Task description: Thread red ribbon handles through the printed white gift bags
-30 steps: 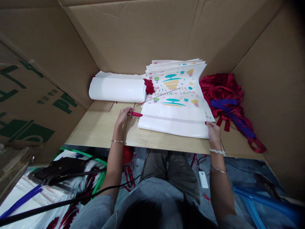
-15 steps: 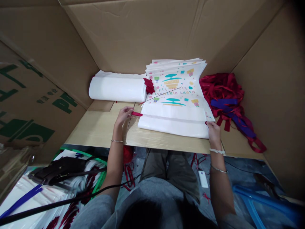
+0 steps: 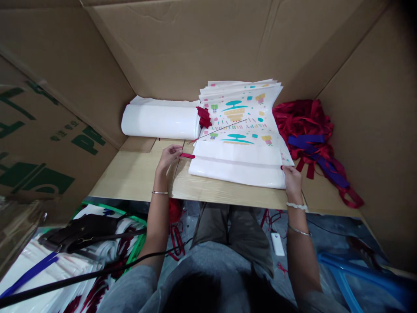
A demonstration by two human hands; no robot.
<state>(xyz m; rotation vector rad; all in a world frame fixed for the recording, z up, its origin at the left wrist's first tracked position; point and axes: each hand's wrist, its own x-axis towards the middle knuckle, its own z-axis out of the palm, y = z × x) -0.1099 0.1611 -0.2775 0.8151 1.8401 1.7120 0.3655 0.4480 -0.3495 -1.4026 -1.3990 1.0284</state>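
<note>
Hands barely shifted: L hand (image 3: 168, 158) grip shut on red strap (image 3: 187, 155), R hand (image 3: 292, 179) pinching white plastic bag (image 3: 237, 167) edge.

Soft, even indoor light fills the scene, with no clear source and only faint shadows inside the brown corrugated cardboard box (image 3: 182, 48). A glossy white plastic roll (image 3: 159, 122) shows pale glare. The floor below is dimmer, the upper right corner falls dark, and wide-angle distortion bends the edges, though the centre stays sharp.
</note>
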